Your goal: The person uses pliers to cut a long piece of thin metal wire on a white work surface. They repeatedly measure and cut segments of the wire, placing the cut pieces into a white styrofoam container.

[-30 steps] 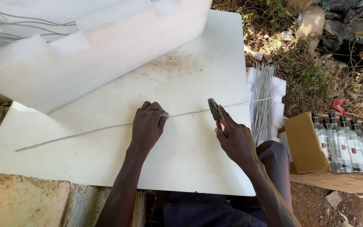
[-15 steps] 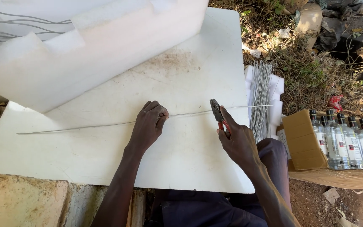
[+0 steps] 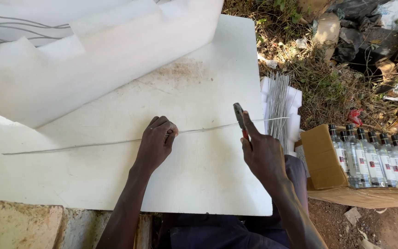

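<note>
A long thin metal wire (image 3: pixel 88 145) lies across a white foam board (image 3: pixel 199 87). My left hand (image 3: pixel 157 143) pinches the wire near its middle and presses it onto the board. My right hand (image 3: pixel 263 154) holds red-handled pliers (image 3: pixel 239 117) whose jaws meet the wire close to its right end. The wire's right tip reaches past the board's edge, over a bundle of cut wire pieces (image 3: pixel 278 103).
A large stepped block of white foam (image 3: pixel 84 60) lies on the board's far left. An open cardboard box (image 3: pixel 323 159) with several clear glass bottles (image 3: pixel 383 159) stands at the right. Dry grass, stones and litter (image 3: pixel 346 41) cover the ground beyond.
The wire has slid to the right across the board, with its left end now further in. My right hand and the pliers have shifted slightly right along it.
</note>
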